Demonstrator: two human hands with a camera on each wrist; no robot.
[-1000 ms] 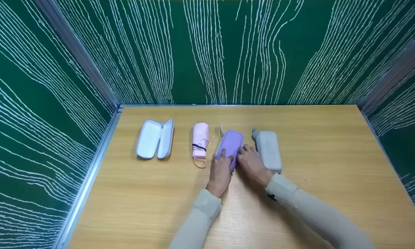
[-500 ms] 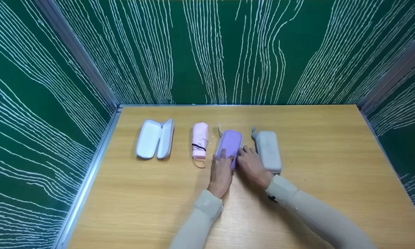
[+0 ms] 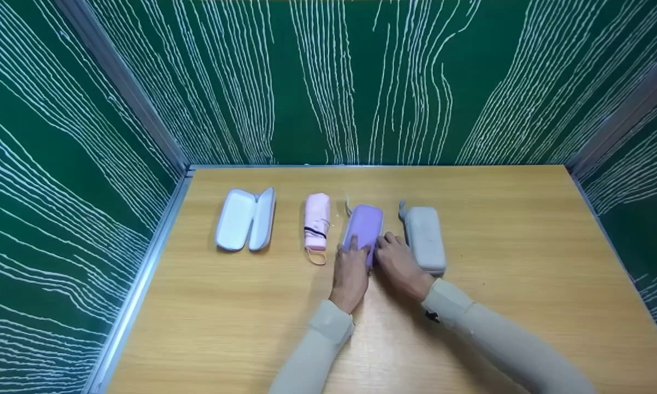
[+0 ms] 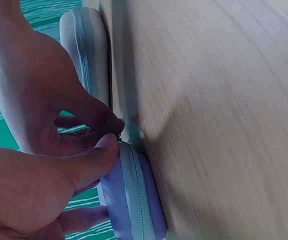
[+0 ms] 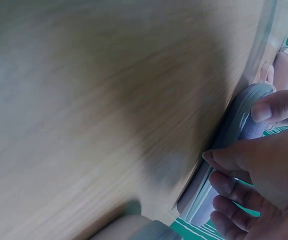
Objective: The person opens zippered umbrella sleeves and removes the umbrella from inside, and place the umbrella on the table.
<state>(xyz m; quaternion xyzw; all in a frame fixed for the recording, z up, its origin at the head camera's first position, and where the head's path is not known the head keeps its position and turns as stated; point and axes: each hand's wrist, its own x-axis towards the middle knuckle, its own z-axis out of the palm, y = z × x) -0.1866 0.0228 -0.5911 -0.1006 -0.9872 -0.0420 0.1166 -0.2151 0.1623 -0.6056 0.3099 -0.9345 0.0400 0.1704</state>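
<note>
A purple zippered pencil case (image 3: 367,220) lies tilted on the table, its strap at the far end. My left hand (image 3: 351,276) grips its near end, thumb along one side and fingers over the top. Against the case's right side, my right hand (image 3: 402,267) has its thumb and finger pinched together at the zipper (image 4: 135,195). A small dark bit shows between those fingertips in the left wrist view; the zipper pull itself is mostly hidden. Close beside the right hand rests a grey pencil case (image 3: 426,238).
To the left lies a folded pink umbrella (image 3: 317,216) with a dark band and an orange wrist loop. Farther left, a white-lined glasses case (image 3: 235,221) lies with its lid open. Green panels with white lines (image 3: 317,82) enclose the wooden table (image 3: 240,328).
The purple pencil case has shifted very slightly to the left. Both hands stay at it in nearly the same pose.
</note>
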